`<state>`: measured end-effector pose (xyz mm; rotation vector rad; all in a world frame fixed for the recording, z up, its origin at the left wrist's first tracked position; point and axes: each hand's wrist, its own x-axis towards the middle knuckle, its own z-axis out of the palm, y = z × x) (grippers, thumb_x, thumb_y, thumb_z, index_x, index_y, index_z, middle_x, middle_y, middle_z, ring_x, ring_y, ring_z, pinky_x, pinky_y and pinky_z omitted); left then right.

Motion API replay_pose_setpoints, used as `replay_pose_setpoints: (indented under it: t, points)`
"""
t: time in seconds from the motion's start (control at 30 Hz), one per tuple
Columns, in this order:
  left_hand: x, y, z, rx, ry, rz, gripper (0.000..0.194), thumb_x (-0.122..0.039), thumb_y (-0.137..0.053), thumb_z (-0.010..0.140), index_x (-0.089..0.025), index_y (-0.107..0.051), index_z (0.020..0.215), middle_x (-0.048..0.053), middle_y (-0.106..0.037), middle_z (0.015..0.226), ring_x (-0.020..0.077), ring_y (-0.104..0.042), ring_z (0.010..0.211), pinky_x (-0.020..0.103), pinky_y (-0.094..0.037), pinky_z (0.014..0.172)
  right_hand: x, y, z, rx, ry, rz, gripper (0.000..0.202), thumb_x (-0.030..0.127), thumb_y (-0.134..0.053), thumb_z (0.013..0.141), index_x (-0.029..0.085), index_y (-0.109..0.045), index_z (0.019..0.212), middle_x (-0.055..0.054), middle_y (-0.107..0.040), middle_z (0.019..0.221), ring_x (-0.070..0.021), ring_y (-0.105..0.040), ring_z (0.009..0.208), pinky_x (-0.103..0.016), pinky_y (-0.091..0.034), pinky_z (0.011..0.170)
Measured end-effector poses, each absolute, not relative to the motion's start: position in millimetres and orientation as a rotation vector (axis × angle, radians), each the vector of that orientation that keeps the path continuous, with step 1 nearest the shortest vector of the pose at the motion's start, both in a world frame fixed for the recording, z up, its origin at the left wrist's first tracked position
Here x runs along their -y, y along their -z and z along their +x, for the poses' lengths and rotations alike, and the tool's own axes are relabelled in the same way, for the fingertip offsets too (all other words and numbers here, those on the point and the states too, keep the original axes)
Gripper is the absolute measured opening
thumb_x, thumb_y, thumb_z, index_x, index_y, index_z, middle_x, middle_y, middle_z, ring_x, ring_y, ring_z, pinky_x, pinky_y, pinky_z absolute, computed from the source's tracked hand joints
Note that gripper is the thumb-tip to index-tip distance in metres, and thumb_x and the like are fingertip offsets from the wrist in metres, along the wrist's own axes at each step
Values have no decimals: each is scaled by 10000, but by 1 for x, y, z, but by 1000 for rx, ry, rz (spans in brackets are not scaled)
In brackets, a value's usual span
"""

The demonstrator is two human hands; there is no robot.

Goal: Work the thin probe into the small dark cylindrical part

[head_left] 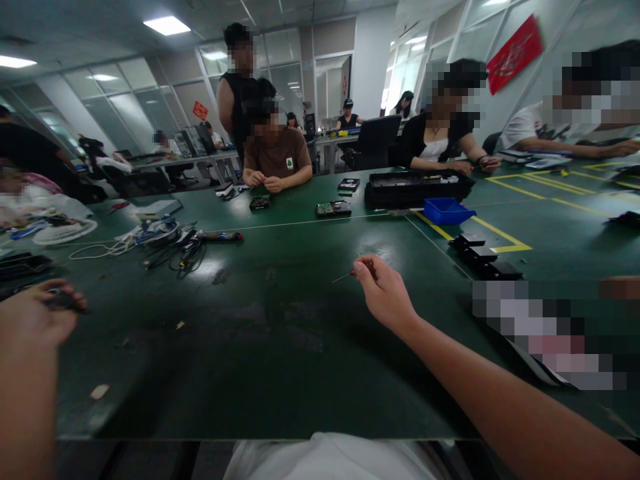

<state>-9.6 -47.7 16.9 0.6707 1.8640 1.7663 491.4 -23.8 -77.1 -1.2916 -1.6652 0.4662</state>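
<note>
My right hand (pixel 386 293) is closed around a small screwdriver (pixel 353 273) above the middle of the green table (pixel 240 373). Its reddish handle is mostly hidden by my fingers, and the thin metal shaft points left. At the far left, my left hand (pixel 37 317) is closed on a small dark object (pixel 65 301), blurred and partly covered, so its kind does not show. Black trays (pixel 25 265) lie just beyond that hand.
Tangled cables (pixel 187 252) lie at the left. Across the table are hard drives (pixel 334 209), a long black case (pixel 417 189) and a blue bin (pixel 447 211). Black plastic parts (pixel 485 259) lie at right. A person in a brown shirt (pixel 277 157) sits opposite; others sit nearby.
</note>
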Motion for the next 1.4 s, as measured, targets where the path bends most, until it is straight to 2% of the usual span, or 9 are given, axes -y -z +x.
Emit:
replay_pose_setpoints:
  t: [0.03, 0.13, 0.27, 0.4, 0.57, 0.8, 1.03, 1.23, 1.4]
  points:
    - [41, -12, 1, -1799, -1811, 686, 201, -1, -331, 855, -110, -477, 771, -20, -469, 630, 77, -461, 609, 203, -397, 630, 24, 77, 492, 1658, -468, -1290, 256, 411, -444, 992, 208, -600, 980, -47, -659, 834, -188, -606, 717, -317, -443, 638]
    - [21, 5, 59, -1531, -1661, 815, 103, -83, -463, 792, -119, -545, 843, -11, -552, 729, 101, -515, 708, 219, -412, 666, 24, 75, 493, 1632, -459, -1297, 226, 392, -477, 979, 203, -596, 1011, -57, -664, 889, -193, -616, 771, -329, -456, 688]
    - [4, 41, 155, -1408, -1342, 1117, 499, -13, -604, 615, -175, -533, 1081, -19, -574, 868, 118, -551, 800, 233, -402, 683, 25, 72, 495, 1615, -451, -1296, 201, 350, -481, 974, 201, -596, 1047, -63, -677, 934, -199, -627, 822, -334, -457, 724]
    - [5, 69, 226, -1304, -1013, 1399, 482, -60, -616, 687, -167, -527, 1149, 39, -608, 997, 165, -591, 935, 311, -431, 873, 26, 68, 496, 1632, -383, -1283, 233, 389, -495, 973, 204, -631, 933, -46, -682, 837, -185, -622, 760, -318, -446, 687]
    - [10, 76, 279, -1234, -842, 1662, 324, -94, -634, 756, -177, -608, 1069, 58, -656, 1050, 198, -612, 977, 348, -449, 919, 30, 63, 495, 1556, -429, -1230, 275, 435, -526, 955, 211, -609, 818, -14, -645, 703, -160, -587, 641, -299, -438, 613]
    - [12, 100, 294, -1121, -878, 1844, 402, -127, -706, 785, -239, -670, 1170, 33, -678, 1180, 216, -618, 1110, 366, -444, 1039, 33, 68, 494, 1460, -624, -1031, 202, 402, -514, 959, 221, -601, 977, -27, -671, 811, -181, -658, 736, -345, -529, 700]
    - [13, 111, 283, -1110, -949, 1798, 381, -187, -709, 818, -245, -664, 1192, 38, -675, 1195, 211, -628, 1104, 355, -462, 1021, 36, 71, 490, 1627, -516, -1103, 202, 378, -489, 984, 217, -612, 983, -36, -704, 842, -184, -695, 777, -329, -525, 726]
    - [14, 107, 279, -1194, -968, 1918, 378, -239, -715, 836, -250, -665, 1210, 36, -671, 1226, 224, -605, 1157, 380, -426, 1076, 39, 61, 492, 1730, -303, -1245, 254, 455, -644, 882, 223, -644, 778, -14, -690, 694, -165, -627, 606, -295, -456, 579]
    - [14, 105, 278, -1228, -960, 1959, 384, -227, -716, 834, -254, -668, 1214, 31, -674, 1222, 223, -606, 1159, 372, -424, 1080, 40, 60, 492, 1849, -348, -1155, 151, 311, -531, 936, 222, -635, 999, -54, -725, 889, -207, -679, 801, -335, -503, 707]
